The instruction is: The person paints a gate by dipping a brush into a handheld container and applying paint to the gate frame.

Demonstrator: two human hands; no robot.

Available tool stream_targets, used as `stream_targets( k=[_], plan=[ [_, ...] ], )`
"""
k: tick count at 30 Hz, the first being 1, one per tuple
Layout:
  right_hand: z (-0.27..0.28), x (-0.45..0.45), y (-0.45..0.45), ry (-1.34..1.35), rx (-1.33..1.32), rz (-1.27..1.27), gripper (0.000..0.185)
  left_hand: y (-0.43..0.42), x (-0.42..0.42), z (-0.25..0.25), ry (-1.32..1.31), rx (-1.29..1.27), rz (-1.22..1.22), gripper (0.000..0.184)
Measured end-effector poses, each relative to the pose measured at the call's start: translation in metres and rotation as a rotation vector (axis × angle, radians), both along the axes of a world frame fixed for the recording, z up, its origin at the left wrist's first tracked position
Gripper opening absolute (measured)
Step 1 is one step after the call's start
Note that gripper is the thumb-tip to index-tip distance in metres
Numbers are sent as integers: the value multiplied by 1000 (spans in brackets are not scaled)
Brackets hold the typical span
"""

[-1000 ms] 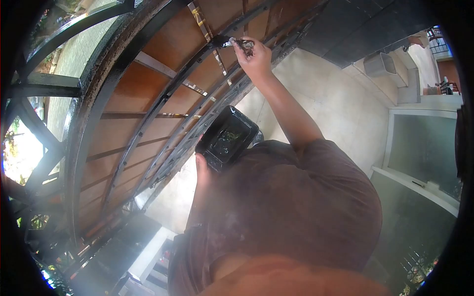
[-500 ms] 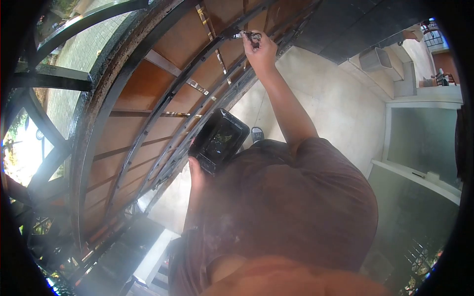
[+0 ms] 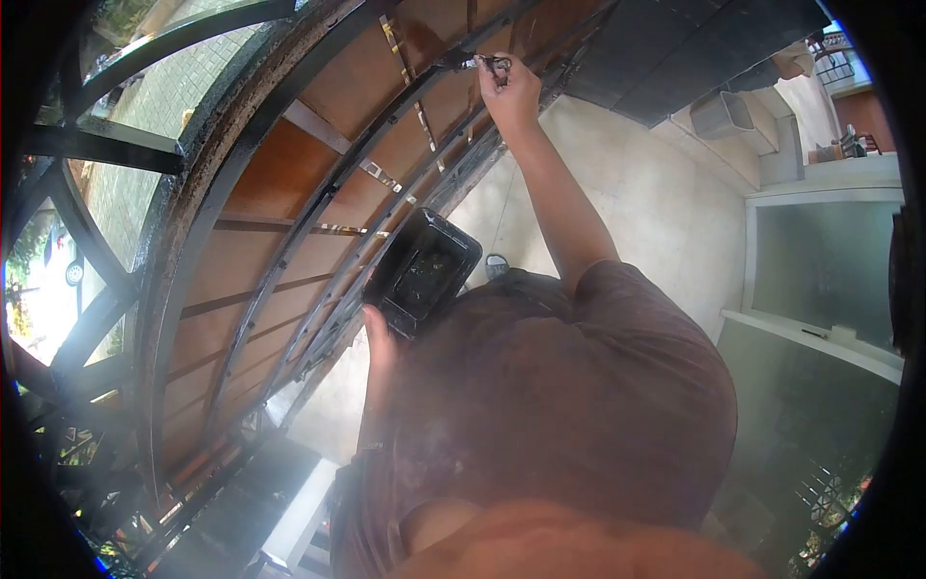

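Observation:
In my right hand [image 3: 510,87], at the top centre, is a paintbrush [image 3: 472,64], its handle pinched between the fingers. The dark bristles meet a black metal bar [image 3: 393,108] of the framework. My left hand [image 3: 380,333] holds a black rectangular tray [image 3: 422,272] at its lower left edge, in front of my body. Dark, glossy wet paint shows inside the tray. Brown panels [image 3: 286,172] lie behind the black bars, and some crossing strips carry pale tape-like patches.
A heavy curved black frame [image 3: 183,207] runs down the left. Pale floor [image 3: 627,193] spreads to the right of the bars, with my shoe [image 3: 496,264] on it. A grey bin [image 3: 721,118] stands upper right, above a glass-panelled white frame [image 3: 750,251].
My right hand and the brush have shifted slightly right and up along the bar. The tray in my left hand sits a little further left in view. The view has also shifted slightly.

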State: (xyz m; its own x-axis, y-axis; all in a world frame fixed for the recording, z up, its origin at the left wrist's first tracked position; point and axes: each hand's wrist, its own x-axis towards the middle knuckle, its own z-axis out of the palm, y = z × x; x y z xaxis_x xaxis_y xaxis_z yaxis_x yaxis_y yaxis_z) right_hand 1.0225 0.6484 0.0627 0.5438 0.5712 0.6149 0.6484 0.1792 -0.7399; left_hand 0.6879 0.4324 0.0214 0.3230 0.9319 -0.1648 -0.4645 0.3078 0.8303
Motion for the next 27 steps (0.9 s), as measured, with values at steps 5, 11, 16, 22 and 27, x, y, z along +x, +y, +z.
stream_targets(
  k=[5,11,16,22,27],
  plan=[
    [0,9,4,-22,-25,-11,23,1,2,4,-1,-14,25,84],
    [0,18,9,0,-8,-26,23,4,5,5,3,24,28,84],
    [-3,34,18,-36,17,-53,24,8,8,5,7,59,31,84],
    [-6,55,27,-44,24,-74,24,9,14,1,9,69,43,84],
    [-4,71,33,-76,69,-118,24,8,20,3,43,56,60,84]
  ],
)
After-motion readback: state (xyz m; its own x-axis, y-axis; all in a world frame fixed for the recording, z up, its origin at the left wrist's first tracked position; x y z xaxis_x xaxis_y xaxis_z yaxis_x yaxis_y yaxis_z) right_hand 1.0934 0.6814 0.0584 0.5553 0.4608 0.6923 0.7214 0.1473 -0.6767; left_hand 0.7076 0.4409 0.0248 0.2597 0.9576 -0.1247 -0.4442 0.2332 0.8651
